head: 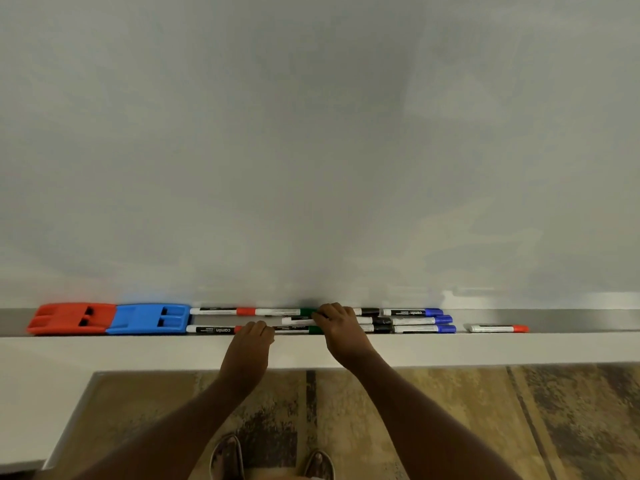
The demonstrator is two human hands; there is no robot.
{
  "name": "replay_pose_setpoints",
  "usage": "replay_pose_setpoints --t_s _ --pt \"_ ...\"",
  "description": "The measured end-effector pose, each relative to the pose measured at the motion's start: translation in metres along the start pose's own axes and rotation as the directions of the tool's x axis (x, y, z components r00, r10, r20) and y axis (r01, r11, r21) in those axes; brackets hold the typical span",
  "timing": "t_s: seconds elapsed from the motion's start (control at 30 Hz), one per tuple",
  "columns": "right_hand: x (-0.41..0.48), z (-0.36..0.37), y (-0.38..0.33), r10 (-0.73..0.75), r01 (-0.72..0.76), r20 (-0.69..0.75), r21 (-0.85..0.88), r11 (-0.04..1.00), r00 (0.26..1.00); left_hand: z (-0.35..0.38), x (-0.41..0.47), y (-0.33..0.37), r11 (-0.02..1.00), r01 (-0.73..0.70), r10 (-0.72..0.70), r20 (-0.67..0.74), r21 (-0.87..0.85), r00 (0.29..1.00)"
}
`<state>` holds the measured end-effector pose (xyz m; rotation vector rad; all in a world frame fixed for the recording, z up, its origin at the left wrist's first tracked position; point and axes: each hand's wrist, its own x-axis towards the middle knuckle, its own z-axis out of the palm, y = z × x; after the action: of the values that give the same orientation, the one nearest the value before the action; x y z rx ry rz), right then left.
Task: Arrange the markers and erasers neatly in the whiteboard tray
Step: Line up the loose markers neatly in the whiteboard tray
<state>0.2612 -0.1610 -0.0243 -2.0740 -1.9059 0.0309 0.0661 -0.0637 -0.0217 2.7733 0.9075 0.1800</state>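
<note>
Two shoes [272, 460] stand on the floor at the bottom edge, under both bare forearms reaching up to the tray [346, 349]. At the tray's far left lies a red eraser [71, 318], touching a blue eraser [149, 319] on its right. Next come two red markers [221, 311], one at the back and one at the front, each end to end with a green marker [285, 311]. The left hand [250, 344] rests on the front lip, fingers curled at the join of the front red and green markers; whether it grips cannot be told. The right hand [341, 332] has its fingers curled down over the middle green marker's cap. Beyond it lie three black markers [372, 311], then three blue markers [414, 312] stacked in rows. Well apart at the right lies a lone red marker [498, 328].
</note>
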Motion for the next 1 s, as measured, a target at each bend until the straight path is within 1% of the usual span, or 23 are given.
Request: replay_pose_setpoints --t_s 0.23,0.43,0.57,0.7,0.77,0.87,0.93,1.0 --pt "0.014 0.011 -0.017 0.024 -0.024 0.046 -0.011 1.0 0.999 -0.004 -0.005 -0.017 1.0 0.015 -0.015 0.01 0.008 1.0" --pt "0.019 0.021 -0.02 0.072 -0.072 0.068 -0.003 0.997 0.995 -0.01 -0.003 -0.022 0.999 0.049 -0.049 -0.014 -0.013 0.999" --pt "0.022 0.023 -0.022 0.054 -0.055 0.076 0.009 0.998 0.996 -0.012 -0.002 -0.023 0.997 0.061 -0.062 -0.021 -0.054 0.998" --pt "0.025 0.027 -0.023 0.04 -0.045 0.076 0.059 0.997 0.996 -0.015 0.001 -0.025 0.994 0.069 -0.072 -0.029 -0.082 0.997" --pt "0.024 0.027 -0.022 0.035 -0.039 0.057 0.077 0.996 0.998 -0.016 0.002 -0.023 0.996 0.053 -0.055 -0.03 -0.069 0.998" --pt "0.016 0.018 -0.014 0.04 -0.041 0.005 0.047 0.998 0.999 -0.015 0.004 -0.023 0.998 0.034 -0.035 -0.026 -0.045 0.999" --pt "0.007 0.009 0.001 0.084 -0.084 -0.04 -0.01 0.996 0.996 -0.012 0.006 -0.021 0.999 0.023 -0.024 -0.022 -0.03 0.999" --pt "-0.006 0.0 0.021 0.166 -0.172 -0.087 -0.059 0.983 0.982 -0.009 0.008 -0.016 1.0 0.005 -0.005 -0.015 -0.01 1.0"
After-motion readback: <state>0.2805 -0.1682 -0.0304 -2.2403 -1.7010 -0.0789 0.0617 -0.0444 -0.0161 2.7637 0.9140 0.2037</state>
